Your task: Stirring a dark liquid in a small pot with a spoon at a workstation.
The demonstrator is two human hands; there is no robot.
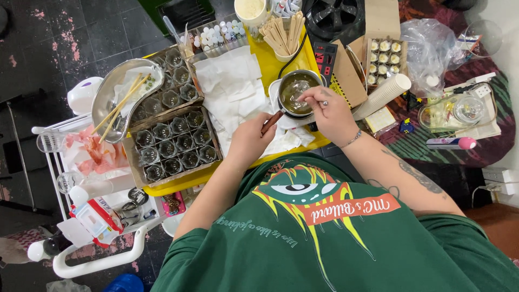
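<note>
L hand [250, 141] grips wooden handle [272, 122] of small metal pot [296, 91] w/ dark liquid, at yellow tray's [270, 64] right edge. R hand [330, 111] over pot rim, fingertips pinched shut; on what, can't tell. Brown cardboard box [175, 143] of glass jars at tray's left; open box [385, 58] of round pale pieces beyond right edge.

Head cam, steep downward, close over yellow tray [270, 65].

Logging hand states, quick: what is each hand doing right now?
Left hand: closed on the wooden handle of the small metal pot.
Right hand: fingers pinched over the pot; what they hold cannot be told.
</note>
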